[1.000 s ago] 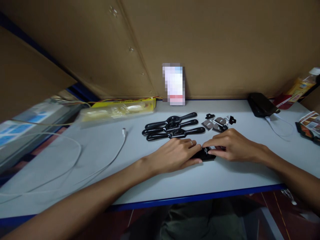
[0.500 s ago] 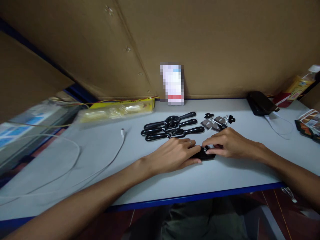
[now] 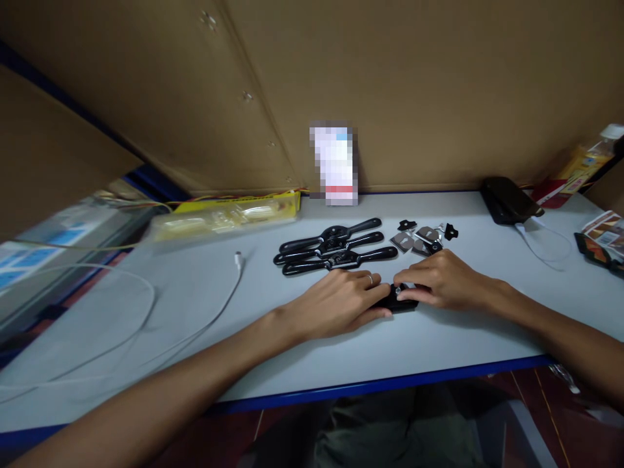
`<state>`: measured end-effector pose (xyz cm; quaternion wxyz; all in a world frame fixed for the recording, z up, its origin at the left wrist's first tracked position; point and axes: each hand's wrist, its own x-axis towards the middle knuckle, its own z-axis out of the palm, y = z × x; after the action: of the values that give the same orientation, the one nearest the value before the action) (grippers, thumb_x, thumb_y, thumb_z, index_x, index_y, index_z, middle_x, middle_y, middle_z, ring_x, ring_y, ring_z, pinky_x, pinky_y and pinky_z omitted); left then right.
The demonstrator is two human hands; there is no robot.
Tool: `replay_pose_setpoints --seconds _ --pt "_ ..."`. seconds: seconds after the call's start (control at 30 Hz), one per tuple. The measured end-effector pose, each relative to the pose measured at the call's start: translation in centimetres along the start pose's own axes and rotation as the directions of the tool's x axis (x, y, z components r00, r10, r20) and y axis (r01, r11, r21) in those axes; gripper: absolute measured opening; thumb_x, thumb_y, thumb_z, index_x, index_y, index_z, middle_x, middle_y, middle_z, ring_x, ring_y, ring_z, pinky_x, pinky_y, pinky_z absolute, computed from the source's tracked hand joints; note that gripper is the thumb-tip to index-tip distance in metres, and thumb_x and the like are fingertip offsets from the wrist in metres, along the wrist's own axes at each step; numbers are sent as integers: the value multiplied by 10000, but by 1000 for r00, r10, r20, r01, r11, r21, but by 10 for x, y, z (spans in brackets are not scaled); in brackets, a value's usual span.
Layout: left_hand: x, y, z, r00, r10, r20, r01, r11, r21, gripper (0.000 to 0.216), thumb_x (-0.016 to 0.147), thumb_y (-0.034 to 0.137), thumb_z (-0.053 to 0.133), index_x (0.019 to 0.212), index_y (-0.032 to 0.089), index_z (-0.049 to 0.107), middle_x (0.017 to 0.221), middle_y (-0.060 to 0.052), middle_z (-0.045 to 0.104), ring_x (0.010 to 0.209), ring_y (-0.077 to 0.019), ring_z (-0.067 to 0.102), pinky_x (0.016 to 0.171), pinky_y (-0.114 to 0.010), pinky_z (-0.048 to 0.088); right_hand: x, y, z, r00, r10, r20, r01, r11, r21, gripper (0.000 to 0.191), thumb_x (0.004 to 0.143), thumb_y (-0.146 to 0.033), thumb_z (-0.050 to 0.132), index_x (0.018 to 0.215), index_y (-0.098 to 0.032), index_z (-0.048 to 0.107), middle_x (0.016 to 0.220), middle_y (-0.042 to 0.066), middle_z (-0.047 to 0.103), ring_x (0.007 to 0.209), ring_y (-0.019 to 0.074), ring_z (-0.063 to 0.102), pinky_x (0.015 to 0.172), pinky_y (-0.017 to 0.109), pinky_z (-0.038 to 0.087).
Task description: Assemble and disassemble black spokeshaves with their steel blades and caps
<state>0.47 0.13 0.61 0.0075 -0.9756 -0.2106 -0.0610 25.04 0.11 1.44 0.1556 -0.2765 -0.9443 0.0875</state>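
A black spokeshave [image 3: 404,303] lies on the table between my hands, most of it covered by them. My left hand [image 3: 341,300], with a ring on one finger, grips its left part, fingers on top and thumb at the near side. Thumb and forefinger of my right hand [image 3: 443,281] are pinched round a small silvery screw [image 3: 398,292] on the tool's middle. Three more black spokeshaves [image 3: 340,260] lie side by side just beyond my left hand. Past my right hand is a loose heap of flat grey blades [image 3: 402,242] with small black plates [image 3: 452,231] around it.
A white cable [image 3: 238,260] curves over the left of the table [image 3: 273,370]. Clear plastic packaging [image 3: 219,221] lies at the back left. A blurred upright screen [image 3: 338,166] leans on the cardboard wall. At the back right are a black case [image 3: 509,200] and a bottle [image 3: 597,156].
The view has shifted very slightly. Both hands keep their hold on the spokeshave and its screw, with no clear movement.
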Motion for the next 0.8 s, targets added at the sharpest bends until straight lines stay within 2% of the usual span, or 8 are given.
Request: replay_pose_setpoints --seconds 0.27,0.5,0.67,0.8 --pt "-1 -1 1 1000 -12 1 12 1000 -14 502 1065 509 247 941 161 587 824 -37 633 664 -153 590 543 -290 360 -1 -5 6 998 -66 -17 61 979 -193 365 1071 -325 377 945 -151 673 722 27 683 583 128 540 529 308 274" --pt "0 -1 1 1000 -15 2 15 1000 -15 522 1066 509 221 930 159 583 801 -33 624 660 -158 580 547 -290 350 -1 -7 16 995 -90 -47 72 953 -296 434 1084 -313 328 852 -138 649 640 13 636 537 123 498 519 327 262" --pt "0 0 0 999 -33 9 34 998 -46 505 1063 515 242 917 161 572 780 -28 614 637 -155 562 543 -291 340 -1 -10 8 999 -39 -30 29 960 -278 376 1069 -301 359 899 -137 652 697 31 642 573 139 503 527 318 266" --pt "0 0 1 998 -69 0 69 996 -55 478 1052 535 280 910 166 549 778 -32 614 627 -161 560 538 -301 345 1 -13 -1 998 55 5 -54 990 -127 242 1008 -327 497 977 -151 659 890 72 669 697 173 560 593 304 349"
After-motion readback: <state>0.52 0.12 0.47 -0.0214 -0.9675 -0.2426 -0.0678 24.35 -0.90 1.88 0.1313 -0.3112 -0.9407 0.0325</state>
